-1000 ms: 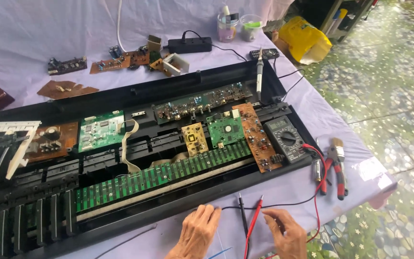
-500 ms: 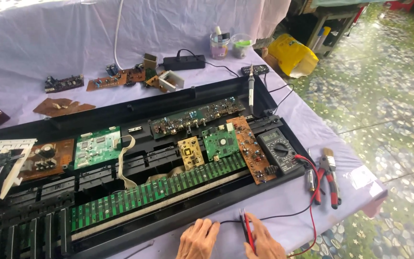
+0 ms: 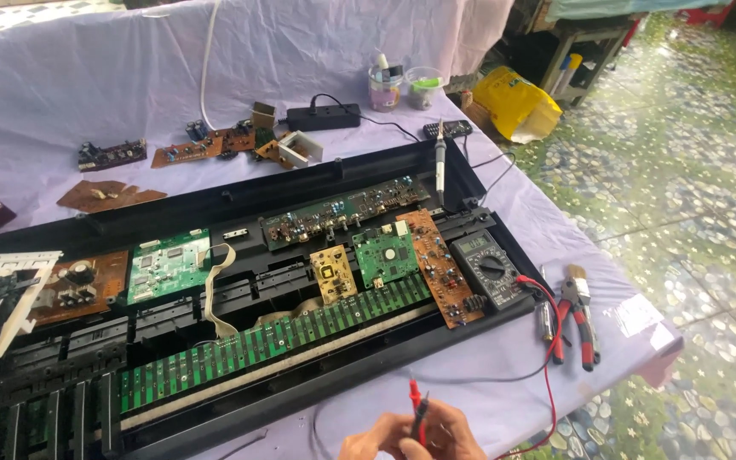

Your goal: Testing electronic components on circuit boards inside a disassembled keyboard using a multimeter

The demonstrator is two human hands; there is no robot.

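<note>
Lavender cloth (image 3: 504, 400) covers the table under the opened keyboard chassis (image 3: 300, 281). At its near edge, my left hand (image 3: 372, 441) and right hand (image 3: 453, 434) meet, fingers pinched together on the red and black multimeter probes (image 3: 417, 409); the multimeter (image 3: 489, 266) lies well apart.

Soft, even daylight is filling the scene; shadows are staying faint, focus is sharp, edges are bending slightly.

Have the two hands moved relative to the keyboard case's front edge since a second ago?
Yes. The left hand and right hand have closed together around the probes, just below the keyboard case.
</note>
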